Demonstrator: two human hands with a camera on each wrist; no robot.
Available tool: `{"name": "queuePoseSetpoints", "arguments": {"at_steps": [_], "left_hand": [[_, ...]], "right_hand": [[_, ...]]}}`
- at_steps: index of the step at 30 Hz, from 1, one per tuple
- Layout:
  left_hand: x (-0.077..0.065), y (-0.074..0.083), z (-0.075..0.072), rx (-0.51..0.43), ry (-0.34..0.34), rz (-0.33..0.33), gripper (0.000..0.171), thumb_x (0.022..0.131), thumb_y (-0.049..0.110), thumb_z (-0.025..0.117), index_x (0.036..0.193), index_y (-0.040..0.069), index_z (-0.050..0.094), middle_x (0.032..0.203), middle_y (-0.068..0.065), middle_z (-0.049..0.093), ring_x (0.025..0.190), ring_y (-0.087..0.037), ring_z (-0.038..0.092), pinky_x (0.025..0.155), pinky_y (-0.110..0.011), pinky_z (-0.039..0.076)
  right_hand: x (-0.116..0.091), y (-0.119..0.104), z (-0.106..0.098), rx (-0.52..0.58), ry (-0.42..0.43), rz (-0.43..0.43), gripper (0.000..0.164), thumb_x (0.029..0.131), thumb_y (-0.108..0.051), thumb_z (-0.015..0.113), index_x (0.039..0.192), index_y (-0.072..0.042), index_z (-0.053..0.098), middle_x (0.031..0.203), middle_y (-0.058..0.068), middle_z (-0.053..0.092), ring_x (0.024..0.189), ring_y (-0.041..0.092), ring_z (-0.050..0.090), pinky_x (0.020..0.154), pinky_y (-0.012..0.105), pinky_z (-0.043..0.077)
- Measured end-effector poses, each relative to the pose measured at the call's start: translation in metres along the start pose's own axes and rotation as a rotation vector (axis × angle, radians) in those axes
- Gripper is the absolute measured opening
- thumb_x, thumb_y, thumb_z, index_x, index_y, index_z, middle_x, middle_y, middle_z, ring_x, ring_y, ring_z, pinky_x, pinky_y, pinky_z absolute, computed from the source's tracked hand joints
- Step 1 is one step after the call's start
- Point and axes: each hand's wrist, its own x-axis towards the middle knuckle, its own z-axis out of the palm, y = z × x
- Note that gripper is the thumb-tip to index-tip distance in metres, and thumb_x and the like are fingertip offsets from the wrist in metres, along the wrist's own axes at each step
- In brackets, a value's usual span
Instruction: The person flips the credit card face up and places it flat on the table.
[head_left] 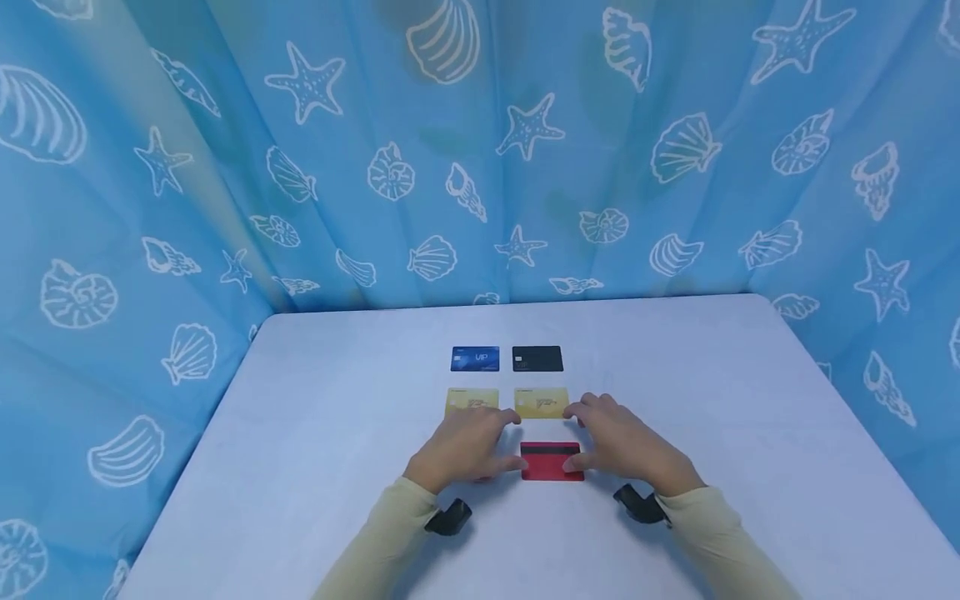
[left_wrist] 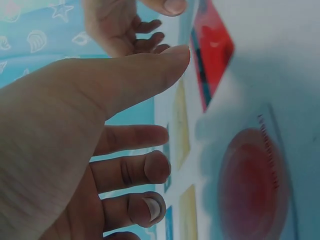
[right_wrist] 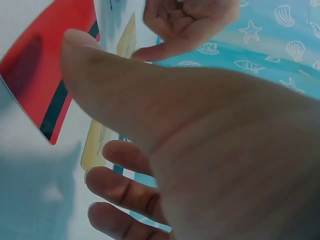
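A red card (head_left: 550, 468) with a dark stripe along its far edge lies flat on the white table. At its left edge is the thumb of my left hand (head_left: 467, 443), whose fingers spread over the near part of a gold card (head_left: 472, 397). Below that hand lies a pale card with a red circle (left_wrist: 252, 185), mostly hidden in the head view. My right hand (head_left: 618, 440) has its thumb over the red card's right side, while its fingertips are by the right edge of a second gold card (head_left: 542, 403). Neither hand grips anything.
Behind the gold cards lie a blue VIP card (head_left: 476, 359) and a black card (head_left: 537, 359), side by side. The white table (head_left: 337, 383) ends at a blue curtain (head_left: 525, 192) printed with shells and starfish. Black cameras are strapped to both wrists.
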Motion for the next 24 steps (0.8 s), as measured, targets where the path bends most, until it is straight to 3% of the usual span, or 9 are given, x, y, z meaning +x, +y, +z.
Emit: {"name": "queuePoseSetpoints", "arguments": {"at_steps": [7, 14, 24], "left_hand": [[0.001, 0.01, 0.012, 0.035, -0.013, 0.03, 0.061, 0.08, 0.059, 0.082, 0.128, 0.023, 0.07, 0.112, 0.007, 0.076, 0.093, -0.009, 0.068, 0.079, -0.026, 0.052], [-0.001, 0.012, 0.014, 0.033, -0.042, 0.008, 0.062, 0.077, 0.053, 0.087, 0.127, 0.022, 0.069, 0.108, 0.007, 0.075, 0.082, -0.005, 0.061, 0.076, -0.024, 0.049], [-0.001, 0.013, 0.012, -0.025, -0.069, 0.008, 0.046, 0.082, 0.044, 0.087, 0.116, 0.019, 0.07, 0.093, 0.008, 0.072, 0.075, -0.005, 0.059, 0.072, -0.023, 0.048]], "right_hand": [[-0.002, 0.005, 0.005, -0.016, -0.04, 0.009, 0.075, 0.063, -0.037, 0.099, 0.125, -0.014, 0.065, 0.118, 0.004, 0.063, 0.11, 0.021, 0.054, 0.09, 0.042, 0.058], [-0.003, 0.002, 0.007, -0.006, -0.06, -0.007, 0.063, 0.064, -0.033, 0.099, 0.114, -0.015, 0.065, 0.105, -0.001, 0.061, 0.1, 0.018, 0.052, 0.085, 0.038, 0.053], [0.001, -0.001, 0.005, 0.032, -0.089, 0.027, 0.054, 0.066, -0.031, 0.099, 0.103, -0.014, 0.063, 0.095, -0.001, 0.059, 0.094, 0.017, 0.052, 0.079, 0.034, 0.052]]}}
